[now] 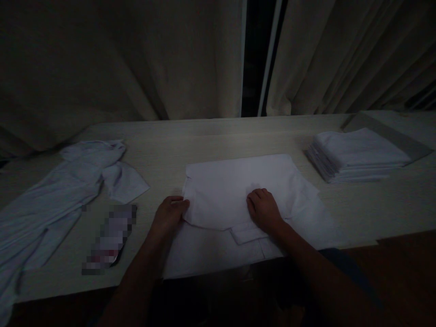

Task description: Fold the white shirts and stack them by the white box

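I am looking down at a long, pale wood-grain table (218,136) in a dim room, with heavy beige curtains (119,59) hanging behind it.

Straight in front of me lies a white cloth garment (238,190), partly folded into a wide rectangle, its lower part spread toward the near edge of the table. My left hand (168,215) rests at the garment's left edge, fingers curled around the fold with the thumb on top, pinching the cloth. My right hand (264,211) lies palm down on the middle of the garment, fingers together and bent a little, pressing the cloth flat without gripping it. Both bare forearms reach in from the bottom of the view.

To my far left, a crumpled pale blue shirt (61,190) sprawls across the table, well apart from the garment under my hands. Between them, near my left arm, lies a small dark item (111,236) that is blurred beyond recognition.

To my right, farther back, a neat stack of folded white cloths (356,154) sits on the table, beside a flat grey board (391,134).
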`<move>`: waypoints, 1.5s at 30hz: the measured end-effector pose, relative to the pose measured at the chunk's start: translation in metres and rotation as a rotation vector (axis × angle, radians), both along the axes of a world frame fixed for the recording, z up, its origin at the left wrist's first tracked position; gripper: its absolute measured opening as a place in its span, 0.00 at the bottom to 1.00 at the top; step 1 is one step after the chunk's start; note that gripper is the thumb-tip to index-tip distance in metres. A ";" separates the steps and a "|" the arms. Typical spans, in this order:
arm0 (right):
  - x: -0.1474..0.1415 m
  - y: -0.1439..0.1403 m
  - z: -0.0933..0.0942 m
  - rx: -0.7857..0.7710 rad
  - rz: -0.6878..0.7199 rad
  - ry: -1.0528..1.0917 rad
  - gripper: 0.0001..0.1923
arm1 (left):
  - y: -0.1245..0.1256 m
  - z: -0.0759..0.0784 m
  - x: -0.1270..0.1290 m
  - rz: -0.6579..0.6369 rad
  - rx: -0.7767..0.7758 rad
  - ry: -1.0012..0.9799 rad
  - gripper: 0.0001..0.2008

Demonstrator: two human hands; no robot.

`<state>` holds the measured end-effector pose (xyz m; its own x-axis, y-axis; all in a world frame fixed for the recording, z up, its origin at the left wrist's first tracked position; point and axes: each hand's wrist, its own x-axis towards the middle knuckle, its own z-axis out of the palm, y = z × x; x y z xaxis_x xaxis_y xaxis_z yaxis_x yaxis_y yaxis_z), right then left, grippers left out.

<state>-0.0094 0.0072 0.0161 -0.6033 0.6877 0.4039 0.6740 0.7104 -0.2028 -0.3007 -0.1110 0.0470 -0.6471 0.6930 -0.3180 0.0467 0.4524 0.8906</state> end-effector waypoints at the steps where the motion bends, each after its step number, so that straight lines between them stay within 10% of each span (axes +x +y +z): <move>1: 0.000 0.000 0.000 0.000 -0.003 -0.001 0.09 | -0.004 0.002 -0.001 0.022 -0.029 0.192 0.22; 5: 0.000 -0.001 0.000 0.003 -0.007 -0.005 0.08 | -0.010 0.005 0.006 -0.111 0.040 0.817 0.23; 12: 0.001 -0.001 0.002 0.003 0.008 -0.010 0.09 | 0.008 -0.025 0.027 -0.612 -0.031 1.109 0.34; 26: -0.002 -0.005 0.006 -0.040 0.024 0.016 0.12 | 0.006 -0.047 0.019 -0.630 -0.127 1.160 0.40; 35: -0.029 -0.062 0.014 -0.118 0.413 -0.058 0.32 | 0.011 -0.042 0.015 -0.660 -0.173 1.115 0.42; 45: -0.029 -0.066 0.003 -0.167 0.461 -0.098 0.32 | 0.072 -0.040 -0.025 -0.522 -0.095 1.077 0.39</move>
